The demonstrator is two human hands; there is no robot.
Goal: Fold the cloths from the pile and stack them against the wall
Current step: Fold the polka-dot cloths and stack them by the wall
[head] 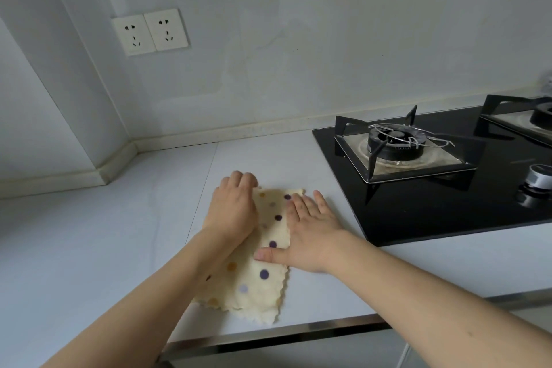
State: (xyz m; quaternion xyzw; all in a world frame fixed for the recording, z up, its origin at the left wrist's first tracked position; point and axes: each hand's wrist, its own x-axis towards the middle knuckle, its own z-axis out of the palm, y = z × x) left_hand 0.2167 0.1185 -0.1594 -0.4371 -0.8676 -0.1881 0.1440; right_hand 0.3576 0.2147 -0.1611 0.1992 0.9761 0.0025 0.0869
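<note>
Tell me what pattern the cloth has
Cream cloth with purple and yellow dots and a wavy edge, clearest in the head view.

From my remote seat I see two bare forearms coming into the head view from the bottom edge, and nothing is worn on either as far as the picture reaches: no sleeve, no cuff, no glove. The left hand (234, 206) carries no ring, watch or strap that I can make out, and its wrist is bare too. The right hand (310, 236) is the same, with plain fingers, short unpainted nails as far as I can tell on the thumb, and a bare wrist. Both arms are slim and smooth, with no marks, bandages or bands visible. The upper arms and the rest of the person lie outside the picture.
</note>
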